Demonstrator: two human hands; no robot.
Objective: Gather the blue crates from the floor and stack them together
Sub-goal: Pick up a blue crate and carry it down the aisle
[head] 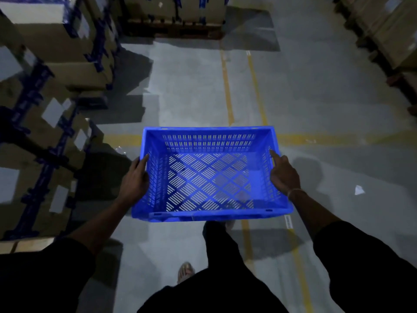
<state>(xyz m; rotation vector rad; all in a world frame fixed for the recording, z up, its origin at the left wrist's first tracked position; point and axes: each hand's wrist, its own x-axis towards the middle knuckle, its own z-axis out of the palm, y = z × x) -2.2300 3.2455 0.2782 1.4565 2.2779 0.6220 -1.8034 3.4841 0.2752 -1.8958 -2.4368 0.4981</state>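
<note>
Head view shows one blue crate (209, 175) carried above the grey floor (191, 86), the left hand (135, 179) gripping its left wall and the right hand (284, 175) gripping its right wall, stacked cardboard boxes (52, 71) at left.

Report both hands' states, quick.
Left hand: gripping the left wall of the blue perforated plastic crate.
Right hand: gripping the crate's right wall, index finger extended along the rim.

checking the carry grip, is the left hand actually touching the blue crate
Touching. The head view shows the left hand pressed against the blue crate's left side wall, fingertips reaching its rim, no gap between them.
</note>
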